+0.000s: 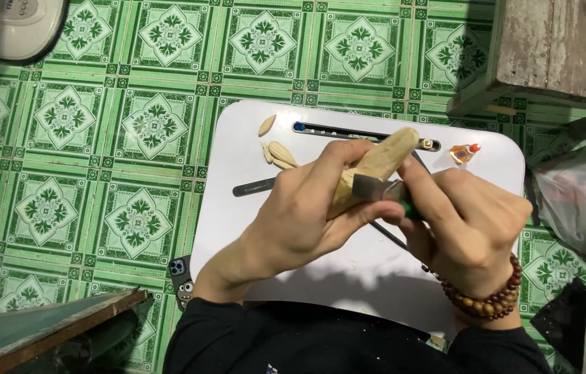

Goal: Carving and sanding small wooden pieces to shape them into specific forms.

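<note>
My left hand grips a pale wooden piece, long and tapered, held above a white lap table. My right hand, with a brown bead bracelet on its wrist, holds a carving knife with a green handle; its steel blade lies against the side of the wood. Small carved wooden leaf shapes lie on the table's far left part, and another oval chip sits beyond them.
Dark hand tools and a long blue-tipped tool lie on the table. A small orange glue bottle sits at its far right. A phone rests on green patterned floor tiles. A wooden stool, plastic bag, fan base.
</note>
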